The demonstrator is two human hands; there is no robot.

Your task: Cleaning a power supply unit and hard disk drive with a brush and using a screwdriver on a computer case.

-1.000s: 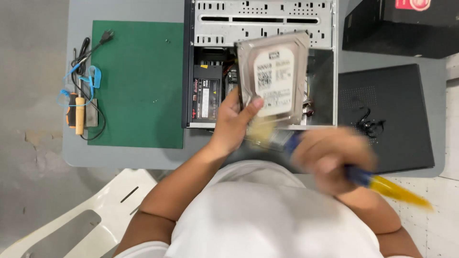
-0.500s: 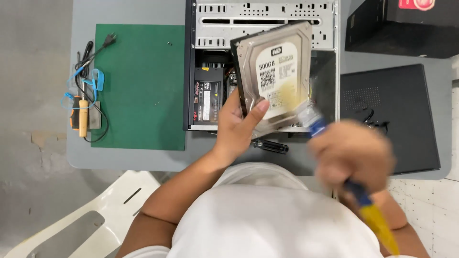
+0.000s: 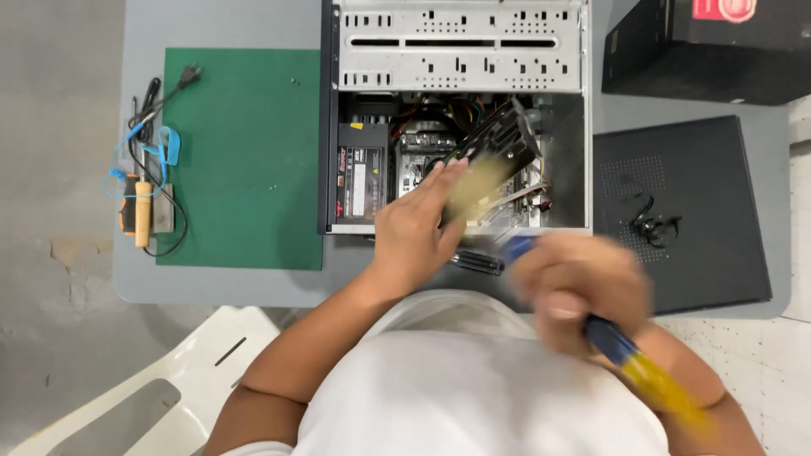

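Over the open case, left hand tilts hard drive; right hand grips brush.

The open computer case is taking up the middle of the tabletop, reaching nearly to its near edge. The green mat is lying bare toward the left edge (cables and tools are crowding its outer side). The black side panel is lying flat at the right.

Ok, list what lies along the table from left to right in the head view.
Bundle of cables and tools → green mat → open computer case → black side panel
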